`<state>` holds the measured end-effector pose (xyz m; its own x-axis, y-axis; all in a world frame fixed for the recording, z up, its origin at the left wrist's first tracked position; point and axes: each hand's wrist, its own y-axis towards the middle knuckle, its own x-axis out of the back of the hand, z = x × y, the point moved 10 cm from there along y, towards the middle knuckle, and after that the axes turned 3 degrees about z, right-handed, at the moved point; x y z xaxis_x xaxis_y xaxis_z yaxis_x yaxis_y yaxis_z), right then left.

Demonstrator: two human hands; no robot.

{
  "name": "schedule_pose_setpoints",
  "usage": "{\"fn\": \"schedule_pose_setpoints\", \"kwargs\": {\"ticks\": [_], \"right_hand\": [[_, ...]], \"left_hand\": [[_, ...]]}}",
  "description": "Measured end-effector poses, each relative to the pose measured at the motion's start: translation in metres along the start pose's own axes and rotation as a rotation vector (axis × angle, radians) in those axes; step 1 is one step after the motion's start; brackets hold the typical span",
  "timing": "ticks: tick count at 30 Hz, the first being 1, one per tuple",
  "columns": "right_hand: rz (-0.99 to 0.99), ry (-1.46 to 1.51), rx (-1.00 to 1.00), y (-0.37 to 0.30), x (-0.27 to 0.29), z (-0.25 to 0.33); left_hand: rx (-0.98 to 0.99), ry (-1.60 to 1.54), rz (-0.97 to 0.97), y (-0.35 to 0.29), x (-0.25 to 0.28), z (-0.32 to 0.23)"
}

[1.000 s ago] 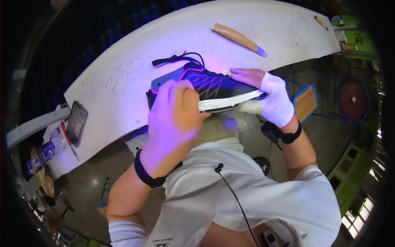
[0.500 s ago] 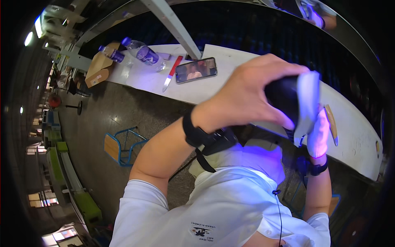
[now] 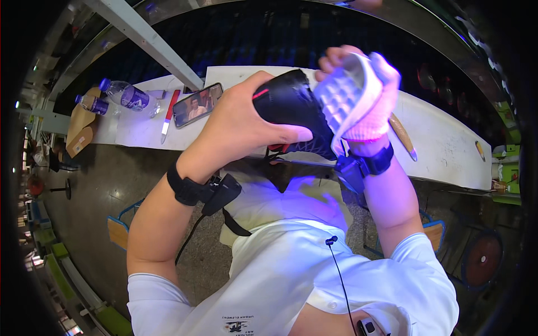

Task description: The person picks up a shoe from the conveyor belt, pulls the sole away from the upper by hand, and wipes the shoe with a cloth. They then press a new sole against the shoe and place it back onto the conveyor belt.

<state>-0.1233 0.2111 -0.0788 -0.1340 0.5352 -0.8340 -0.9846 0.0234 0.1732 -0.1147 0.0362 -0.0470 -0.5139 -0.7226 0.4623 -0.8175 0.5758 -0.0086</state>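
Observation:
My left hand (image 3: 235,115), bare, is wrapped round a black shoe upper (image 3: 291,103) with a red stripe, its thumb pressed along the near side. Dark laces and a red edge show at the upper's lower side. In my right hand (image 3: 382,92), which wears a pale knitted glove, is a white shoe sole (image 3: 347,92). The fingers curl over its far end. The sole is bent, with its gridded inner face turned toward the upper. Its lower end meets the upper's edge, while its far end stands apart. Whether the two are joined is hidden.
On the white bench (image 3: 443,145) lie a red-handled knife (image 3: 170,115), a lit phone (image 3: 197,105) and a wooden-handled tool (image 3: 402,136). Two plastic bottles (image 3: 133,96) and a cardboard box (image 3: 82,129) stand at the left. A slanted metal post (image 3: 148,42) rises behind the phone.
The view has swung to the right. The shoe upper has turned to show its side, and the sole now bends away from it. My right hand has moved up round the sole's far end.

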Motion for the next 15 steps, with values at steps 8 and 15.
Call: {"fn": "schedule_pose_setpoints", "kwargs": {"ticks": [8,15], "right_hand": [[0.199,-0.706,-0.173,0.001,-0.043,0.005],[0.354,-0.701,0.054,-0.036,-0.021,0.064]], "left_hand": [[0.018,0.163,-0.092,0.007,-0.006,-0.033],[-0.18,0.594,0.042,0.025,-0.066,-0.088]]}}
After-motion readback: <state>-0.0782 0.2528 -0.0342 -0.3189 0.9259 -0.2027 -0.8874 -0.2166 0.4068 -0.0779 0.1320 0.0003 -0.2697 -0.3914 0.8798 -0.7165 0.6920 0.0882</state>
